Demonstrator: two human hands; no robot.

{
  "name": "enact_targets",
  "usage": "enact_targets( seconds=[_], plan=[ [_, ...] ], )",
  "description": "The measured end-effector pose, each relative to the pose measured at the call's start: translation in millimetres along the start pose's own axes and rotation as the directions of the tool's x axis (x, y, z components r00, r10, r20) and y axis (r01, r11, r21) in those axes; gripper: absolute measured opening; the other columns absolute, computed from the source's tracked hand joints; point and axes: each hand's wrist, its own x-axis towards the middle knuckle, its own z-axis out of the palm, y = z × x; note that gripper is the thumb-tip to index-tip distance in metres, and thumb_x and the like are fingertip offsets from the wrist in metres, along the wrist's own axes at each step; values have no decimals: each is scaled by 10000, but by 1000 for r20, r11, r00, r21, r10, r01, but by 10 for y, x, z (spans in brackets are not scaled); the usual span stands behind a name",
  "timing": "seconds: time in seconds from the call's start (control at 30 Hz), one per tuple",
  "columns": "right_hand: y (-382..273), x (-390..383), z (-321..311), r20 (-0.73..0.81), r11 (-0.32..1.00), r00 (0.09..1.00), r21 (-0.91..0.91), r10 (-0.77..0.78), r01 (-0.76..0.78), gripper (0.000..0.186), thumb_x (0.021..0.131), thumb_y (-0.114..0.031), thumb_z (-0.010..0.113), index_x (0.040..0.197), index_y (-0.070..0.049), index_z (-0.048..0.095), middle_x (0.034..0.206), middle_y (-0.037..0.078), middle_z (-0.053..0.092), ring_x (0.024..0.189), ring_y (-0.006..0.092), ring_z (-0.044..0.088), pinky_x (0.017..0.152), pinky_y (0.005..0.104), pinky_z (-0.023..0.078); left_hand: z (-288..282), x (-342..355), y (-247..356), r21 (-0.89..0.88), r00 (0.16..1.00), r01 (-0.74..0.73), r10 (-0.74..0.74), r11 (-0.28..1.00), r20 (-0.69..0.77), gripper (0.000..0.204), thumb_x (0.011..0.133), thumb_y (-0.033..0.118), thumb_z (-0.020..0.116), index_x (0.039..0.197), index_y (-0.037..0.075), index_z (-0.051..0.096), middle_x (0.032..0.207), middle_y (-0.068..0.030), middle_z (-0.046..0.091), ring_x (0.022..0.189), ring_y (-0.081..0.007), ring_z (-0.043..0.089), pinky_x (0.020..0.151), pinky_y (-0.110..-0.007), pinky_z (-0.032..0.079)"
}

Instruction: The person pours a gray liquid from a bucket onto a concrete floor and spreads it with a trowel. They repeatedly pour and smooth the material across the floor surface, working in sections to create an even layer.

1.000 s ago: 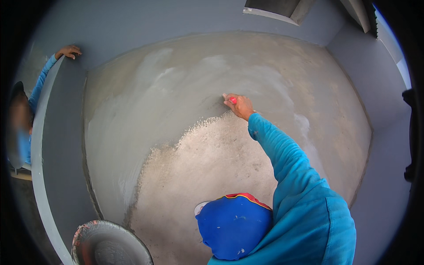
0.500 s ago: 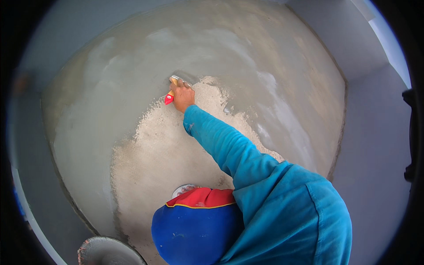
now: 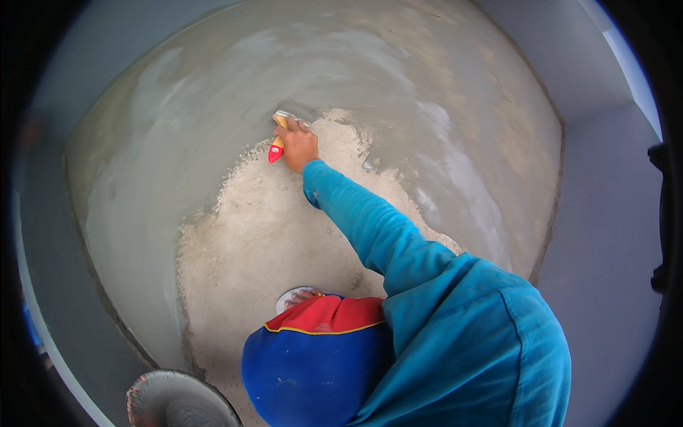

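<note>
My right hand (image 3: 299,144) is closed round a paintbrush (image 3: 277,142) with a wooden handle, a red end and a metal ferrule. Its bristles, mostly hidden by the fingers, press on the floor where a wet grey coating (image 3: 192,135) meets bare, pale floor (image 3: 249,235). The coating surrounds the bare patch on the left, far and right sides, with a ragged edge. My right arm, in a teal sleeve, stretches forward across the patch. My left hand is out of sight.
A round tub (image 3: 186,402) with grey slurry stands at the lower left. My foot in a pale sandal (image 3: 286,299) rests on the bare floor beside my blue and red trouser leg (image 3: 313,363). Grey walls (image 3: 597,192) enclose the floor.
My right hand has shifted the paintbrush slightly along the coating's far edge, still gripping it. The view has moved a little, showing more of the tub and the foot.
</note>
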Motion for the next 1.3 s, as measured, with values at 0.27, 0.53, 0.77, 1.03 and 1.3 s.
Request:
enact_targets(
  seconds=[0.27,0.53,0.77,1.03,1.3],
  plan=[
    [-426,276,-114,-25,979,999,197,-38,42,281,867,-130,651,1114,-255,702,1034,84,745,878,383,701,760,528,534,-285,355,120,-134,989,-84,98,987,107,515,923,230,728,1290,-102,585,1240,-222,621,1105,-312,563,1026,-470,431],
    [-1395,597,373,132,997,989,-15,-71,74,257,861,-154,666,1115,-183,683,1052,142,732,858,409,711,737,540,562,-396,604,-16,-225,976,-159,187,961,109,304,953,95,669,1210,-67,640,1103,-117,669,929,-183,611,839,-326,520],
    [-4250,-926,473,301,642,723,725,-622,250,152,887,-111,644,1034,-147,633,975,160,696,874,416,679,735,548,517,-402,790,-136,-282,962,-159,212,946,171,323,993,176,647,1233,-39,623,1090,-102,694,955,-154,636,881,-300,501],
    [-4326,225,1324,480,402,731,865,-485,-300,233,859,-272,803,936,-79,697,843,68,730,738,185,683,673,371,546,-633,1269,-445,-344,993,-92,113,934,42,293,972,149,658,1196,-35,620,1069,-108,689,921,-153,635,855,-293,506],
    [-2466,1920,641,19,996,999,-80,-29,30,158,964,-237,656,1055,-111,629,845,158,732,797,353,725,685,482,557,-833,1477,-323,-342,999,-37,30,939,-28,193,901,94,680,1035,-31,616,937,-77,674,829,-141,626,838,-286,514]
  ],
)
